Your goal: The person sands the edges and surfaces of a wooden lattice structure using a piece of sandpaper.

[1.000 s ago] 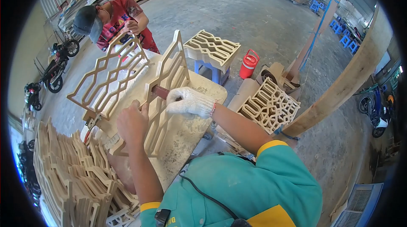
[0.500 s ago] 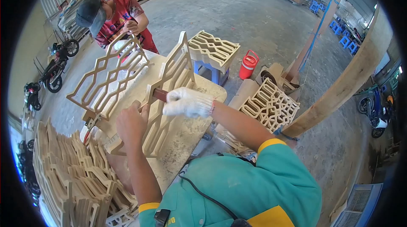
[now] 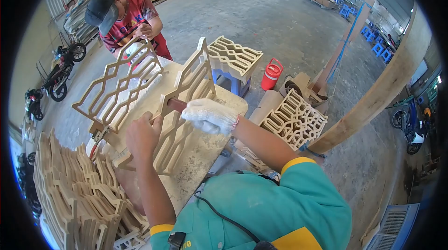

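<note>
A pale wooden lattice panel [image 3: 204, 56] stands on edge on the worktable, close in front of me. My bare left hand [image 3: 143, 134] is closed round the panel's near edge, thumb on top. In a white knitted glove, my right hand [image 3: 211, 116] is wrapped round a reddish-brown block [image 3: 176, 105]. That block's far end lies against the panel's edge, just right of my left hand. Whether the block has an abrasive face cannot be seen. A second lattice panel [image 3: 122, 82] stands across the table, a co-worker's hand [image 3: 143, 31] on its top edge.
Dust covers the worktable [image 3: 198, 156]. Many cut wooden strips [image 3: 77, 189] are piled at lower left. Stacked lattice panels [image 3: 233, 54] sit on a blue stool, beside a red jug [image 3: 271, 75]. More lattice panels [image 3: 294, 119] lie at right, near a slanting wooden post [image 3: 373, 100].
My gloved hand has shifted slightly down and turned a little, still round the block. The left hand keeps its grip on the panel. The whole view has moved slightly.
</note>
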A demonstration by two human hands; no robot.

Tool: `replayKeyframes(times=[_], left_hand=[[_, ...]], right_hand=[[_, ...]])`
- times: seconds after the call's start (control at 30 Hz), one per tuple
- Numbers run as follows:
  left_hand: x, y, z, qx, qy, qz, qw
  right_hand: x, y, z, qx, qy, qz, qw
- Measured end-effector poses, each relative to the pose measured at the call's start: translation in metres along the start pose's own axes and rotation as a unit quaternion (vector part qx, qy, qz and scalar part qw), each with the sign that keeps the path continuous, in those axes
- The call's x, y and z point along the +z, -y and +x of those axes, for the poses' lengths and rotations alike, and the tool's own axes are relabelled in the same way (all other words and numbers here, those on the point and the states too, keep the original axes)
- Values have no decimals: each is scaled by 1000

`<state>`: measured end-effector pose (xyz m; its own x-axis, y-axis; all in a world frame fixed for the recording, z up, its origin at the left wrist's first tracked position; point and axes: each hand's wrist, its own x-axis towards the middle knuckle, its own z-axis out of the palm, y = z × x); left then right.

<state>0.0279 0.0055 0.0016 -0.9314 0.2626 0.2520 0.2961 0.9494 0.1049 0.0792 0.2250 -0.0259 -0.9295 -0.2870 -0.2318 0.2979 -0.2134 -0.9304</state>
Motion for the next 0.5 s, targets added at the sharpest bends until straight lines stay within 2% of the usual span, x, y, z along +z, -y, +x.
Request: replayKeyframes(times=[0.1, 0.13, 0.23, 0.33, 0.43, 0.5], left_hand=[[1, 3, 2, -2, 3, -7, 1000], [0, 2, 2, -1, 2, -6, 1000], [2, 4, 1, 4, -5, -2, 1000], [6, 5, 2, 10, -15, -8, 1000], [1, 4, 0, 7, -13, -2, 1000], [1, 2, -2, 6, -22, -1, 1000]], right_hand=[[17, -8, 0, 27, -32, -29, 999], [13, -8, -2, 17, -4, -19, 1000], [4, -2, -5, -15, -15, 68, 997], [15, -9, -4, 18, -19, -48, 999], [8, -4, -5, 3, -31, 67, 997], [15, -15, -4, 0, -32, -10, 999]])
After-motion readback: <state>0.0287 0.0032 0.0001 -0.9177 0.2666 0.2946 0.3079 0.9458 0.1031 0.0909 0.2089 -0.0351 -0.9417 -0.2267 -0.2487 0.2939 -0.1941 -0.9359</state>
